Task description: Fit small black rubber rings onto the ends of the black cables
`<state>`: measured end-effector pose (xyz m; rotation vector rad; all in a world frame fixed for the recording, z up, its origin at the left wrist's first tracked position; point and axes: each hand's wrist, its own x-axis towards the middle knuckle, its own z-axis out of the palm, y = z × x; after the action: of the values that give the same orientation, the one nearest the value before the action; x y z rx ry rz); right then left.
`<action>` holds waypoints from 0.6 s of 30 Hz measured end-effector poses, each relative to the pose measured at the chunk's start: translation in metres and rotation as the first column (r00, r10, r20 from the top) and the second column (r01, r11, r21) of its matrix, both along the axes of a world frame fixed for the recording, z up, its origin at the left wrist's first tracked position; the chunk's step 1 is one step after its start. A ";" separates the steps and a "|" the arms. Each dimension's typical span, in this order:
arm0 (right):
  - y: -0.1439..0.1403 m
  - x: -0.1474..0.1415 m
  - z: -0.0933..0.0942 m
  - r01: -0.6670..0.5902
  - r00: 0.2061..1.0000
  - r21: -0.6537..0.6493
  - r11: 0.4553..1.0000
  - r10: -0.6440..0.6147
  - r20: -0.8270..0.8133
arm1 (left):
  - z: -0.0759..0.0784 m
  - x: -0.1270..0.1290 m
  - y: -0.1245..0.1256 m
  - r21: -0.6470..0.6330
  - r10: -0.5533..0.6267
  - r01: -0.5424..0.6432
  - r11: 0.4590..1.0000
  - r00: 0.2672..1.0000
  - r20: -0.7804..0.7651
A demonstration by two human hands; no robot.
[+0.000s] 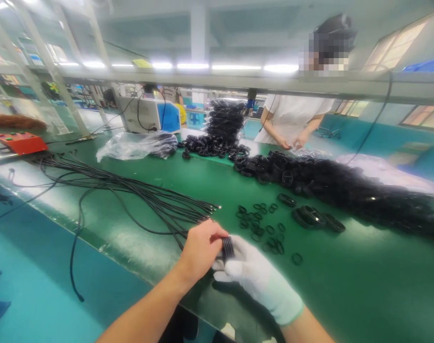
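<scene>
My bare left hand (202, 251) and my white-gloved right hand (254, 276) meet over the front of the green table (363, 286). Between their fingers they pinch a small black ribbed ring part (227, 247). Just beyond the hands lie several small black rubber rings (260, 224) scattered on the table. A bundle of black cables (145, 200) runs in from the left, its tips ending near my left hand.
Larger black rings (317, 218) lie right of the small ones. A long heap of black parts (345, 186) crosses the table, with a tall stack (226, 121) behind. A person in white (291, 119) works opposite. A plastic bag (136, 145), a machine (147, 114) and an orange box (21, 142) stand left.
</scene>
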<state>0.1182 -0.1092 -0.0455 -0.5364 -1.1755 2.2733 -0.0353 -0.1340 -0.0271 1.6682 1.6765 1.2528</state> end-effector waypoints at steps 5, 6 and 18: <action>0.011 0.010 -0.004 -0.088 0.982 -0.140 0.986 0.062 -0.178 | 0.020 -0.005 0.011 -0.112 -0.086 0.092 0.989 0.994 0.061; 0.013 0.012 -0.003 -0.116 0.973 -0.168 0.979 0.078 -0.219 | 0.026 -0.009 0.012 -0.128 -0.107 0.118 0.985 0.990 0.090; 0.093 0.127 0.036 0.380 0.205 0.792 0.477 -0.879 0.431 | -0.020 -0.103 -0.032 -0.200 0.245 -0.334 0.921 0.896 -0.371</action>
<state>0.2451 -0.0164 -0.0097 -1.6284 -1.4556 0.7276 -0.1383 -0.1655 -0.0475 1.5764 2.2631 0.8447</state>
